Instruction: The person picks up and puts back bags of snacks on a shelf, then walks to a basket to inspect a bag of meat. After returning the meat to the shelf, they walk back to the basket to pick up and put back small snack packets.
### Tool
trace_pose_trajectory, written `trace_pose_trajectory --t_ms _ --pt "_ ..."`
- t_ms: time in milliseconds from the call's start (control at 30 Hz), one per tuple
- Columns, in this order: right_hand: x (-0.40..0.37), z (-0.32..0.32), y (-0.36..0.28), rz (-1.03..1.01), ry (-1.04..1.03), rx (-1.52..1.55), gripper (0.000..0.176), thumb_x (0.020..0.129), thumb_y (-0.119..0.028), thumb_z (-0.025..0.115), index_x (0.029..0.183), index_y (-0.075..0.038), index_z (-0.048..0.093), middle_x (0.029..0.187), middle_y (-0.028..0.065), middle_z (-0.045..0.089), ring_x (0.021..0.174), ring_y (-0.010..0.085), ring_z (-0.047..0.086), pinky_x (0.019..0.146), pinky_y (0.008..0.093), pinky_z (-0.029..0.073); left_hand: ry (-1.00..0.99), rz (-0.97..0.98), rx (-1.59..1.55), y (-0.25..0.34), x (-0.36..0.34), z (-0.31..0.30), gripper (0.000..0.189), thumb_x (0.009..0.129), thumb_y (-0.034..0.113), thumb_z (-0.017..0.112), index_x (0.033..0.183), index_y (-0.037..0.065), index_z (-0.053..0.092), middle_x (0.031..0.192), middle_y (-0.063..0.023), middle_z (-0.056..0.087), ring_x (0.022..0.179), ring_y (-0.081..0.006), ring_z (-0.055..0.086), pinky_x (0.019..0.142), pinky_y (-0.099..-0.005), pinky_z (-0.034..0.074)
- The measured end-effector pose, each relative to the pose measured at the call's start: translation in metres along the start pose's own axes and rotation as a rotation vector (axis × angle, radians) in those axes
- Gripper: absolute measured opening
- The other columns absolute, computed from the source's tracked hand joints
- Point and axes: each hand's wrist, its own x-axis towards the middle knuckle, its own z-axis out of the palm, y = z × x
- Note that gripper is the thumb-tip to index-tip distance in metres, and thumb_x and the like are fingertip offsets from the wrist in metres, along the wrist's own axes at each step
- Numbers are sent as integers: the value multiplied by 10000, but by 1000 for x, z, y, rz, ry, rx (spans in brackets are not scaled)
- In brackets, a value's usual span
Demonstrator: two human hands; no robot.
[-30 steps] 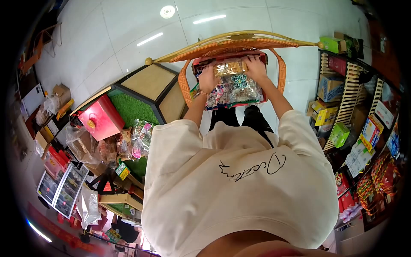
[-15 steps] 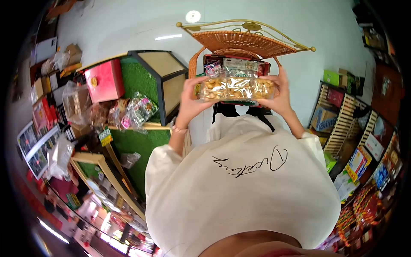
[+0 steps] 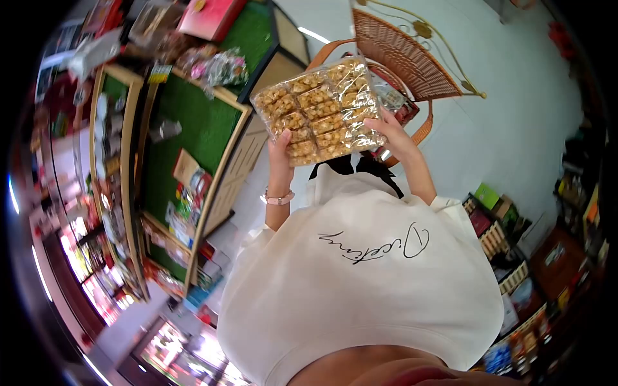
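A flat clear plastic pack of golden, nutty-looking snack bars (image 3: 320, 110) is held up in front of me, its broad face showing rows of pieces. My left hand (image 3: 280, 154) grips its lower left edge, thumb on the face and fingers behind it. On the right edge, my right hand (image 3: 394, 135) holds it the same way, its other fingers hidden by the pack. Behind the pack stands a woven wicker chair (image 3: 409, 61), with a red box (image 3: 405, 109) partly showing on its seat.
At left, shelves lined with green turf (image 3: 193, 122) carry bagged goods and a pink-red box (image 3: 209, 19). Wooden slatted crates (image 3: 492, 241) with packages stand at lower right. Pale tiled floor (image 3: 515, 116) stretches beyond the chair.
The pack has tilted from edge-on to showing its broad face and shifted left. My view has turned, so the shelves sit higher and the chair farther right. Both hands keep hold.
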Motion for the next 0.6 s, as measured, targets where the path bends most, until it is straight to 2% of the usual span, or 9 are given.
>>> trace_pose_trajectory --t_ms 133,233,267,367,500,600 --pt "6 24 1 48 -109 -185 651 782 -186 630 1318 -30 295 1193 69 474 1080 143 452 934 277 344 132 90 -36 12 -44 -15 455 828 255 528 1176 -15 412 1097 -107 536 976 -182 545 826 -310 460" --pt "18 43 2 88 -210 -233 638 791 -223 621 1313 -34 305 1190 70 476 1070 141 460 920 275 357 235 45 -68 8 -63 -42 511 793 268 602 1167 -16 399 1043 -90 532 936 -165 528 815 -292 436" --pt "22 48 4 66 -205 -333 624 799 -254 610 1305 -34 319 1186 71 479 1053 140 473 901 271 374 241 56 -44 11 -68 -47 510 788 269 610 1160 -14 404 1034 -86 534 924 -160 528 804 -285 437" --pt "32 51 2 179 -357 -598 613 806 -262 597 1302 -33 319 1190 71 475 1030 142 488 888 261 383 289 66 -15 20 -92 -41 507 778 272 630 1143 -11 419 1004 -77 541 893 -145 529 776 -268 439" --pt "29 80 36 239 -231 -366 622 791 -234 613 1295 -36 306 1165 95 488 1024 178 507 872 296 414 317 82 8 16 -118 -69 467 780 242 628 1119 -21 443 990 -83 557 883 -135 536 775 -260 436" --pt "34 99 68 268 -274 -406 593 780 -217 623 1266 -36 336 1142 103 499 1019 182 513 850 308 435 303 151 -83 25 -141 -90 415 788 182 613 1107 -25 445 1019 -88 550 901 -136 537 784 -265 439"
